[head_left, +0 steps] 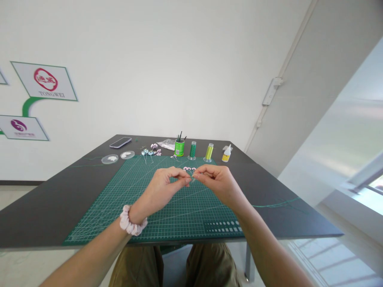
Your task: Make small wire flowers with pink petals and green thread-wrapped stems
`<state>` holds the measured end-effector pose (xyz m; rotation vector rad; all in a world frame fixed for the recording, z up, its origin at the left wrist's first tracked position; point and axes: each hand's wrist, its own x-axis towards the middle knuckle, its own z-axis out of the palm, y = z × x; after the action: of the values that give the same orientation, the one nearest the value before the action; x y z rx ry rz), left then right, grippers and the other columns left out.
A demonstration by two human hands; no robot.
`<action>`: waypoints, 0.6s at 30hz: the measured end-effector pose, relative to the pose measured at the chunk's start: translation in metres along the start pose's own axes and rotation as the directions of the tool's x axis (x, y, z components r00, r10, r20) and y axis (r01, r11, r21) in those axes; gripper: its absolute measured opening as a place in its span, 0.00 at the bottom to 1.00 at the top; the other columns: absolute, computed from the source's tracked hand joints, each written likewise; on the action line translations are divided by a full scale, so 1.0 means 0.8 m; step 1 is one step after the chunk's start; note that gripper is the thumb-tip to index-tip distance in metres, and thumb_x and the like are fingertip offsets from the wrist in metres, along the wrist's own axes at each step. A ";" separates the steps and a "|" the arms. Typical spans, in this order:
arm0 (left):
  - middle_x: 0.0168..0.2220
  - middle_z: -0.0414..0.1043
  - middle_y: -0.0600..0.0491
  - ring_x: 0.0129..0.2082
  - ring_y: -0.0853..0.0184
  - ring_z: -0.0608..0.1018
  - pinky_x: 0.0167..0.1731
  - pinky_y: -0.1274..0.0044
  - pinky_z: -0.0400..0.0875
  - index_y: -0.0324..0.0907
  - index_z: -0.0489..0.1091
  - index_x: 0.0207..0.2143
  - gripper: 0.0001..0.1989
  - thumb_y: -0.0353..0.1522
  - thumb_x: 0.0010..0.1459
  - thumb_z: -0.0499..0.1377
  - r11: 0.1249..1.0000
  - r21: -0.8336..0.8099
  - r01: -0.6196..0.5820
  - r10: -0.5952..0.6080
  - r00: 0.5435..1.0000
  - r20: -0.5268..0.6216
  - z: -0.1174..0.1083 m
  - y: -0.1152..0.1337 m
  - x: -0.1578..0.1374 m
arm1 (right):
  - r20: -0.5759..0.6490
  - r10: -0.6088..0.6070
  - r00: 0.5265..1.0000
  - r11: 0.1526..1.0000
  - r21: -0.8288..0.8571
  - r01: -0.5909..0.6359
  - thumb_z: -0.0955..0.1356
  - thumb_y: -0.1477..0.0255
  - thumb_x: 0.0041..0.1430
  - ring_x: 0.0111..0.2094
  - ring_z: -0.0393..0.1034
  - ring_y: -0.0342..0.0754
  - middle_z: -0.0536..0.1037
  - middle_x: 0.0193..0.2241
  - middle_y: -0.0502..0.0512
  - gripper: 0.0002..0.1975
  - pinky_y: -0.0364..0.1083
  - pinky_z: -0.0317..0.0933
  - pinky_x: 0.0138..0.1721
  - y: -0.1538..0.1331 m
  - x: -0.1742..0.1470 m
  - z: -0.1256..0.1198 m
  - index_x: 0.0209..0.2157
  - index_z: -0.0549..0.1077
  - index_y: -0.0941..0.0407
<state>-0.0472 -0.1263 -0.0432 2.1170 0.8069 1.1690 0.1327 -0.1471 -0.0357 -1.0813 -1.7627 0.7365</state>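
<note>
My left hand (163, 188), with a pale scrunchie (133, 223) on the wrist, is closed in a pinch over the green cutting mat (125, 203). Facing it, my right hand (220, 181) pinches too, its fingertips almost meeting the left ones. Something small and thin shows between the fingertips, too fine to name. Just beyond them lie several small pale pink flower pieces (188, 168) on the mat. Light-blue flower pieces on wire stems (146, 152) rest at the mat's far left edge, close to purple ones (154, 146).
Along the back stand a green can with tools (179, 148), a dark green thread spool (193, 150), a yellow-green thread spool (208, 152) and a glue bottle (227, 154). At left are a phone (120, 142) and two shallow dishes with white pieces. Loose green thread (278, 205) trails at right.
</note>
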 end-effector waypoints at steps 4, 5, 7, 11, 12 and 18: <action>0.24 0.76 0.56 0.26 0.69 0.75 0.31 0.76 0.69 0.42 0.75 0.26 0.07 0.30 0.56 0.59 0.999 0.035 -0.001 0.001 1.000 -0.007 -0.005 -0.001 0.000 | 0.069 0.013 0.998 1.000 -0.004 -0.013 0.66 0.65 0.54 0.17 0.43 0.38 0.52 0.14 0.40 0.10 0.43 0.38 0.20 -0.003 0.001 -0.007 0.30 0.72 0.58; 0.24 0.76 0.56 0.26 0.69 0.75 0.31 0.76 0.69 0.42 0.75 0.26 0.07 0.30 0.55 0.59 0.999 0.040 0.002 -0.002 1.000 -0.015 -0.006 -0.001 0.000 | 0.077 0.011 0.997 1.000 -0.003 -0.011 0.66 0.65 0.54 0.17 0.43 0.38 0.52 0.15 0.39 0.10 0.43 0.38 0.20 -0.004 0.002 -0.009 0.32 0.72 0.58; 0.25 0.76 0.56 0.27 0.69 0.75 0.33 0.75 0.68 0.42 0.75 0.26 0.07 0.30 0.56 0.59 0.998 0.052 0.021 -0.019 0.999 -0.032 -0.009 -0.003 0.001 | 0.071 0.002 0.998 1.000 -0.004 -0.001 0.66 0.67 0.54 0.17 0.44 0.38 0.51 0.16 0.39 0.09 0.43 0.39 0.20 -0.005 0.001 -0.011 0.35 0.70 0.58; 0.27 0.76 0.56 0.30 0.69 0.75 0.35 0.75 0.67 0.42 0.74 0.26 0.08 0.32 0.56 0.59 0.992 0.103 0.069 -0.063 0.997 -0.054 -0.010 -0.005 0.002 | -0.011 -0.005 1.000 0.998 -0.057 0.005 0.64 0.70 0.56 0.18 0.44 0.39 0.50 0.16 0.37 0.08 0.42 0.41 0.21 -0.006 -0.004 -0.009 0.37 0.67 0.57; 0.28 0.76 0.56 0.30 0.69 0.75 0.36 0.75 0.66 0.42 0.74 0.26 0.08 0.32 0.57 0.59 0.991 0.118 0.070 -0.064 0.996 -0.059 -0.009 -0.005 0.002 | -0.034 -0.010 0.999 0.997 -0.080 0.007 0.64 0.71 0.56 0.18 0.45 0.39 0.50 0.16 0.38 0.08 0.42 0.41 0.21 -0.006 -0.006 -0.008 0.38 0.67 0.57; 0.29 0.75 0.56 0.31 0.69 0.74 0.36 0.75 0.64 0.42 0.75 0.28 0.07 0.32 0.56 0.58 0.991 0.111 0.067 -0.061 0.996 -0.058 -0.009 -0.004 0.003 | -0.086 -0.042 0.995 0.987 -0.158 0.028 0.64 0.70 0.56 0.18 0.47 0.40 0.52 0.16 0.39 0.05 0.43 0.43 0.21 -0.007 -0.009 -0.008 0.33 0.68 0.57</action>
<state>-0.0537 -0.1210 -0.0413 2.1412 0.9802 1.1760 0.1377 -0.1561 -0.0318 -1.1666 -1.7815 0.5268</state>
